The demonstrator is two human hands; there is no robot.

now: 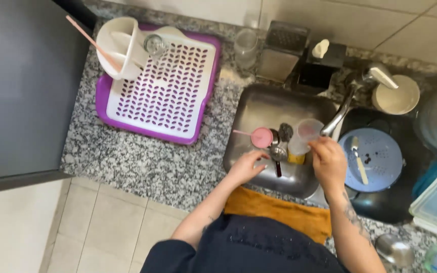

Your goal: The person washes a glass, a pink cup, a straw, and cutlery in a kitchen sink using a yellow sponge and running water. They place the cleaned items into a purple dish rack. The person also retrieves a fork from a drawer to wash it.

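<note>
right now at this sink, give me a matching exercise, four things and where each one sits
Things:
1. drying rack
2. orange towel
3. blue colander
4. pink round piece

Places:
A. inside the sink basin
B. on the dark stove, to the right of the sink
C. on the granite counter, to the left of the sink
D. over the counter's front edge, by the person's body

Pairs: 1-C, 2-D, 3-B, 4-A

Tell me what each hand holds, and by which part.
Right hand holds a clear cup by its side. Left hand rests at the sink; any grip cannot be told.
</note>
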